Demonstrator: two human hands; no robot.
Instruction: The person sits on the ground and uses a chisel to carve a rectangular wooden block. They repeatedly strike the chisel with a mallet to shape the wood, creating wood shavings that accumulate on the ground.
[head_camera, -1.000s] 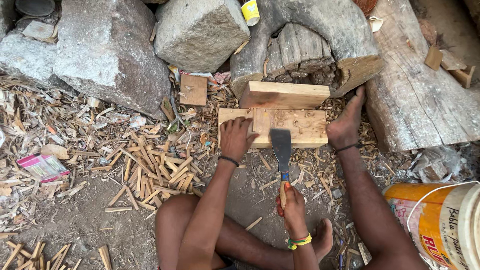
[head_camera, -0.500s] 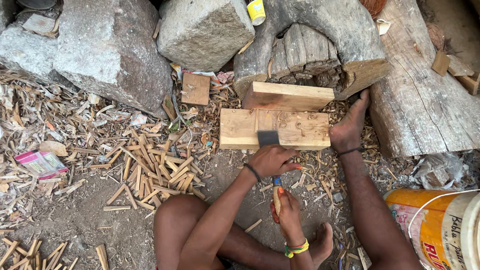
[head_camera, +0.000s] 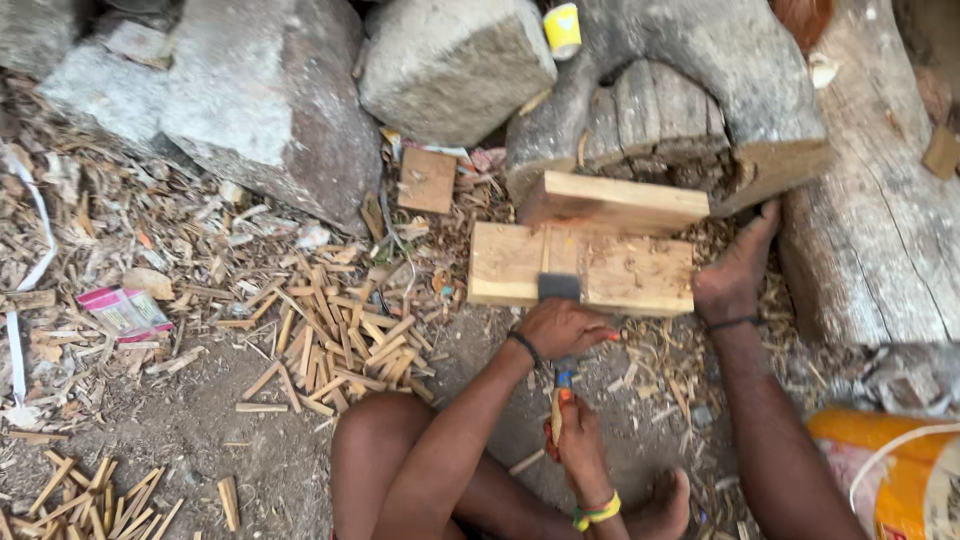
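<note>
1. Even, soft daylight; nothing dim, no harsh glare.
2. Shadows are faint and short, darkest in the gaps between the far stones (head_camera: 270, 110).
3. The pale plank (head_camera: 585, 265) is the brightest patch.
4. Slight motion blur throughout; the chips (head_camera: 330, 330) look smeared.
5. Edges bend a little, wide-lens.

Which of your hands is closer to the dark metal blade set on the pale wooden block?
Left. The left hand is curled right below the dark metal blade, touching it; the right hand braces the right end of the pale wooden block.
</note>
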